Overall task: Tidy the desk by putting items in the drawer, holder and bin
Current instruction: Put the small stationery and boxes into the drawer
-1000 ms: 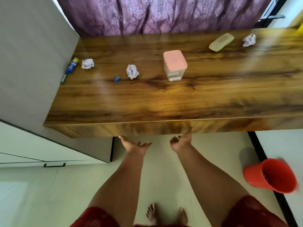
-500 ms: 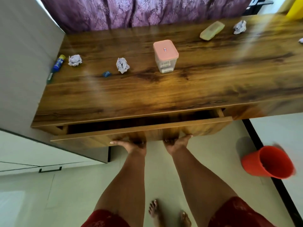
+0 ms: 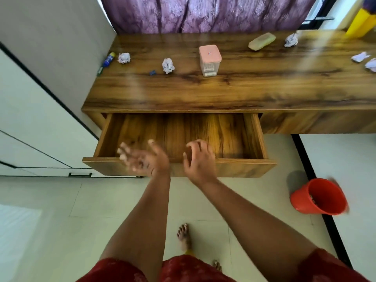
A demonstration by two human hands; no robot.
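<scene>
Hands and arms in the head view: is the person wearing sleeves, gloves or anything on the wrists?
No. The left hand and right hand are bare, without gloves, and both forearms are uncovered down to the bottom of the picture. No watch or bangle shows, though the left hand is blurred. Red patterned clothing appears below the arms.

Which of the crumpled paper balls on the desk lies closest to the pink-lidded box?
The crumpled paper ball just left of the pink-lidded box, beside the small blue item. The other balls lie farther off, near the desk's left and right ends.

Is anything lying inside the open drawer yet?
No, the drawer shows only its bare wooden bottom, while the crumpled papers and the pink-lidded container sit on the desk.
</scene>
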